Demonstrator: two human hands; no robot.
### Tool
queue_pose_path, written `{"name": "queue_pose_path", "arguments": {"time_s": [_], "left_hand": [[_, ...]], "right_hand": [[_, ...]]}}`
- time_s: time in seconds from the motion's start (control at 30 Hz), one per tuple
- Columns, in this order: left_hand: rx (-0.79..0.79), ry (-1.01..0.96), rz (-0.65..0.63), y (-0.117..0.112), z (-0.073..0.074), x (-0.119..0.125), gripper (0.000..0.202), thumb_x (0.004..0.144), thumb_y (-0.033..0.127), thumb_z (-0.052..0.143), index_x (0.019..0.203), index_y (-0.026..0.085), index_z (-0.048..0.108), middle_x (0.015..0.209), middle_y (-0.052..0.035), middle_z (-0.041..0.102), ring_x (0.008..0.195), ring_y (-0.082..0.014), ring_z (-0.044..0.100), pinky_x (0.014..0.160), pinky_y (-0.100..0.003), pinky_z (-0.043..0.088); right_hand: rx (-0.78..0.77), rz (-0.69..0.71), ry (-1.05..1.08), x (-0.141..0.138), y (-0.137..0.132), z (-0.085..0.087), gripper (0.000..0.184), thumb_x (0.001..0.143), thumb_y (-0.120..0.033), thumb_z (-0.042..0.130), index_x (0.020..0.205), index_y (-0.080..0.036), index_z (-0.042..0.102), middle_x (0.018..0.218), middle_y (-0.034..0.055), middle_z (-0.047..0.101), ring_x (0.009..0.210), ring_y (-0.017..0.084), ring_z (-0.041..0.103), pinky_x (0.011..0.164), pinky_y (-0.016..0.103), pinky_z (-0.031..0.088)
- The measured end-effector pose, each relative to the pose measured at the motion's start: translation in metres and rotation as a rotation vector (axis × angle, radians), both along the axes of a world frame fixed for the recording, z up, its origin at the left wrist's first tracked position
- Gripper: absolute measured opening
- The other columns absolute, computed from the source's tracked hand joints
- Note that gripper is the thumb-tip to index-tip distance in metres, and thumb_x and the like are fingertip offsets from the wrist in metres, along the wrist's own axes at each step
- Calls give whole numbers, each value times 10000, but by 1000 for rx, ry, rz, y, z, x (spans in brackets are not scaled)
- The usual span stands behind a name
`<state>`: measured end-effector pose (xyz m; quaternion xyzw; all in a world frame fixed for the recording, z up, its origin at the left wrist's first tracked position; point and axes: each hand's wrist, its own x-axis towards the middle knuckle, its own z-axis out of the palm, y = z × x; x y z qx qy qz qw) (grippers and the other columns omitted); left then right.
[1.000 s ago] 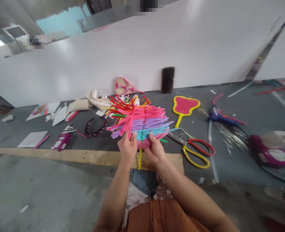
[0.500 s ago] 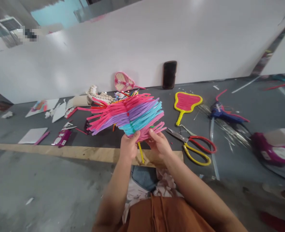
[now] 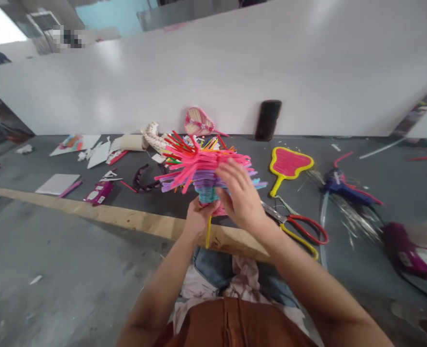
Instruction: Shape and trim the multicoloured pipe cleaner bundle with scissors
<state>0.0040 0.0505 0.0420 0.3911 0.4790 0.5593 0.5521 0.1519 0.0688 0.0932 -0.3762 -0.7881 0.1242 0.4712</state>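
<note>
A layered bundle of pipe cleaners (image 3: pixel 204 176) in pink, purple and blue is held up above the table's near edge. A yellow stem (image 3: pixel 208 233) hangs below it. My left hand (image 3: pixel 198 216) grips the bundle from underneath, with the thumb across its lower part. My right hand (image 3: pixel 242 197) lies over the right side with its fingers stretched out, touching the pink and purple strands and covering part of them. To the right is a fan-shaped pink piece with a yellow border (image 3: pixel 291 163), and nearer me are scissors (image 3: pixel 296 226) with red and yellow handles.
A phone (image 3: pixel 268 120) leans on the white board (image 3: pixel 213 72) behind. A blue glue gun (image 3: pixel 347 185) lies right, near a purple packet (image 3: pixel 412 253). At left are a white pad (image 3: pixel 58 183), another purple packet (image 3: pixel 99 192) and a dark hair clip (image 3: pixel 146 178).
My right hand has let go of the bundle's lower edge and moved up over its right side. The bundle's strands now bend and stand closer together. My left hand keeps its hold.
</note>
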Motion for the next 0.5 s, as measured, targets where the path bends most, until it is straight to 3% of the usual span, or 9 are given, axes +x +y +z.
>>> {"name": "queue_pose_path", "arguments": {"time_s": [0.07,0.13,0.2,0.27,0.33,0.4,0.5], "left_hand": [[-1,9,-58,-6,3,4,321,592,304,895,831,154,741,795,-12,757,793,-201,700,861,-344,529],[4,8,-138,-12,7,6,356,631,354,875,899,152,755,884,-48,777,878,-231,712,919,-386,526],[11,10,-215,-17,10,6,398,672,419,845,956,154,759,965,-72,781,936,-254,715,954,-422,518],[12,36,-289,-20,14,2,408,681,437,840,967,156,766,981,-79,783,942,-265,718,962,-435,515],[14,80,-365,-20,22,-4,394,663,407,860,956,157,777,964,-73,785,949,-272,714,973,-427,504],[41,187,-388,-17,30,-11,391,619,385,889,923,164,782,926,-54,782,973,-283,699,990,-411,485],[94,305,-311,-8,40,-17,387,633,450,870,877,169,764,887,-42,766,1039,-297,666,1014,-407,461]], "right_hand": [[103,-204,-145,1,28,12,491,1013,-416,375,1379,-133,542,1433,166,568,1430,317,389,1183,548,226],[88,-314,-271,4,48,18,547,1021,-470,339,1413,-124,498,1348,173,632,1308,320,520,1126,519,299],[37,-345,-361,8,56,20,540,1028,-488,311,1362,-134,544,1207,148,708,1103,285,641,965,401,417],[-2,-372,-423,12,54,20,524,1032,-501,294,1250,-152,619,1089,123,743,935,249,677,760,315,420],[-26,-413,-474,14,46,21,515,1034,-517,291,1142,-176,660,1007,102,753,826,223,674,629,293,340],[-56,-444,-513,14,37,23,498,1035,-522,298,1085,-193,669,961,84,755,754,202,663,567,293,254],[-128,-458,-520,13,23,30,452,1045,-486,307,1076,-204,659,963,74,753,725,192,664,550,289,214]]}}
